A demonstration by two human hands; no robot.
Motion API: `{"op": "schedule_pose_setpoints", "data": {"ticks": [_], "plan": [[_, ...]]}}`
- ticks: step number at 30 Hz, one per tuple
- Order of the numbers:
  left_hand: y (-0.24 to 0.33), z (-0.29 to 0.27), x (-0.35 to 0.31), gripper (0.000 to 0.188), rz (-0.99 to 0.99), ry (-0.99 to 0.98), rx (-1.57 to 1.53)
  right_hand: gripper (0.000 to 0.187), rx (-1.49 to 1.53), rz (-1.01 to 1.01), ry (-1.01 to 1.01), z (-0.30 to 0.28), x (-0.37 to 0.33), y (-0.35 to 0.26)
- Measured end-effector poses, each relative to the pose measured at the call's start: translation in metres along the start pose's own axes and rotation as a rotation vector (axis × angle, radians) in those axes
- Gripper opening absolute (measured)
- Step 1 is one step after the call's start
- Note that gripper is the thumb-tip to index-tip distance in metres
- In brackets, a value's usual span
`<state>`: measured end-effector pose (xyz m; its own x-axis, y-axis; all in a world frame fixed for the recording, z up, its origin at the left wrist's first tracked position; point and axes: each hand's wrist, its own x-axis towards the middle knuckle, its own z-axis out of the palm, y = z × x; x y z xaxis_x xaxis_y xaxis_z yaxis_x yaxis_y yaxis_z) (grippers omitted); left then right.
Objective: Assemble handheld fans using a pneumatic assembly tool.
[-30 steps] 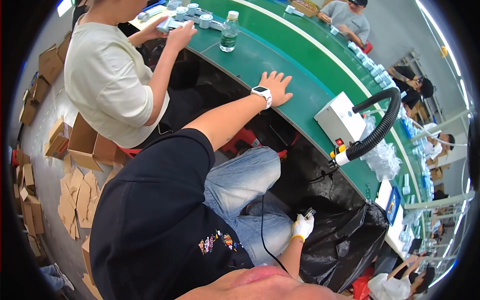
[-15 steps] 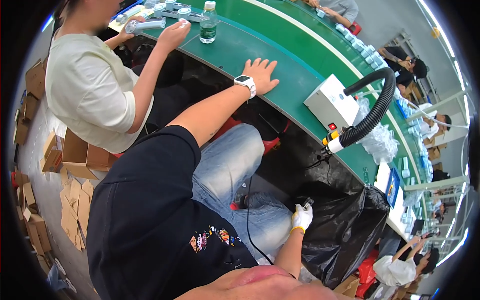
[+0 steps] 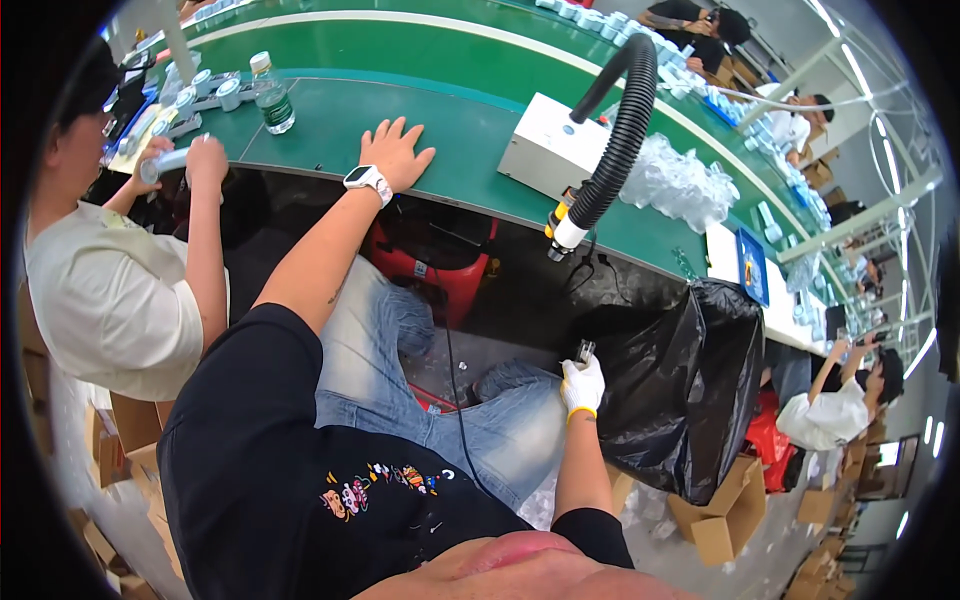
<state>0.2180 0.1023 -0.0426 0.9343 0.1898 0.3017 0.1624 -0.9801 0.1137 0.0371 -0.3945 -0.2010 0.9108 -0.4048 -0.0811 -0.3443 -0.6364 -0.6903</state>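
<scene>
My left hand (image 3: 394,156), bare and with a white watch (image 3: 369,180) on its wrist, lies flat on the green tabletop (image 3: 340,110) with the fingers spread. Nothing is in it. Beside my right thigh, my right hand (image 3: 582,386) wears a white glove and is closed around a small, clear, shiny piece (image 3: 585,351). Only the upper end of that piece shows, so its kind is unclear. A black plastic bag (image 3: 680,390) hangs from the table edge just right of the gloved hand.
A white box (image 3: 550,145) with a black corrugated hose (image 3: 630,120) stands on the table, near clear plastic bags (image 3: 675,180). A water bottle (image 3: 271,95) is farther left. A co-worker (image 3: 120,290) sits at my left. Cardboard boxes (image 3: 725,510) lie on the floor.
The view has swung to the right, so the bench and co-worker appear farther left. My left hand remains flat on the table, and my right still holds the small clear piece.
</scene>
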Motion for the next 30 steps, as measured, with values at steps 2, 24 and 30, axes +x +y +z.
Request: {"op": "schedule_pose_setpoints", "data": {"ticks": [2, 24, 30], "plan": [[0.001, 0.002, 0.001, 0.070, -0.013, 0.015, -0.035, 0.044, -0.053, -0.055, 0.005, 0.003, 0.000, -0.006], [0.003, -0.009, -0.027, 0.056, 0.128, 0.074, -0.128, 0.048, 0.347, 0.055, -0.001, 0.008, 0.008, 0.014], [0.016, -0.016, -0.125, 0.037, 0.224, 0.319, -0.474, 0.051, 1.337, 0.103, -0.355, -0.001, -0.036, -0.088]]}}
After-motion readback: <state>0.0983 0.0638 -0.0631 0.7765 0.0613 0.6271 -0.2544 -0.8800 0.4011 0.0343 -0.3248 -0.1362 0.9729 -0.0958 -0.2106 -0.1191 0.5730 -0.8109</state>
